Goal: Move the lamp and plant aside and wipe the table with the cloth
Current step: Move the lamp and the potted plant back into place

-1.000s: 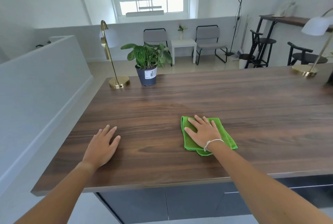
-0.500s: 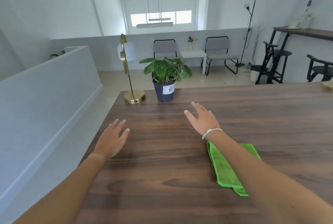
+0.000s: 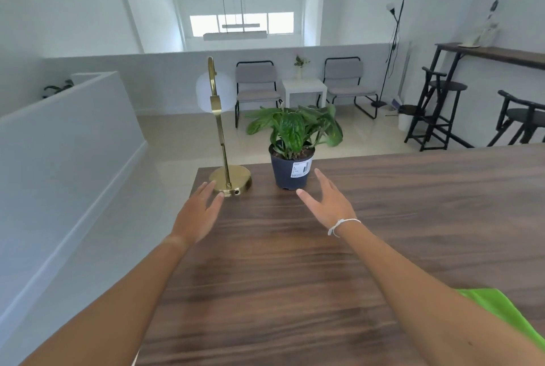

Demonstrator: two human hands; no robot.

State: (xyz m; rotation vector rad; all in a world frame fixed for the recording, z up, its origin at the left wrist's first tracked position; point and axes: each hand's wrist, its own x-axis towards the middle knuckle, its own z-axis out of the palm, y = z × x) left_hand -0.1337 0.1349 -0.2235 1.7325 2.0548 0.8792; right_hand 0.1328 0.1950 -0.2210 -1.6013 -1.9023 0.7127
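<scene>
We see the dark wood-grain table (image 3: 383, 218) filling the lower right of the view, its far left corner near the middle. The brass desk lamp (image 3: 225, 159) stands upright at that corner, at about 11 o'clock from the centre of the table, with its round base flat on the wood and its frosted white shade at the top of the curved stem. Just beside it, toward 12 o'clock, stands the potted plant (image 3: 292, 141), green leaves in a dark pot with a white label facing us; lamp base and pot are close but apart.

Our left hand (image 3: 198, 215) reaches toward the lamp, fingers spread and the grip open, empty, the fingertips overlapping the near edge of the base in the view; we cannot tell whether they touch it. Our right hand (image 3: 327, 203), with a white cord bracelet (image 3: 342, 225) at the wrist, is likewise spread open and empty, thumb and fingers just beside the pot's near right side.

The green cloth (image 3: 507, 309) lies on the table at about 4 o'clock, partly hidden by the right forearm, well apart from both hands.
</scene>
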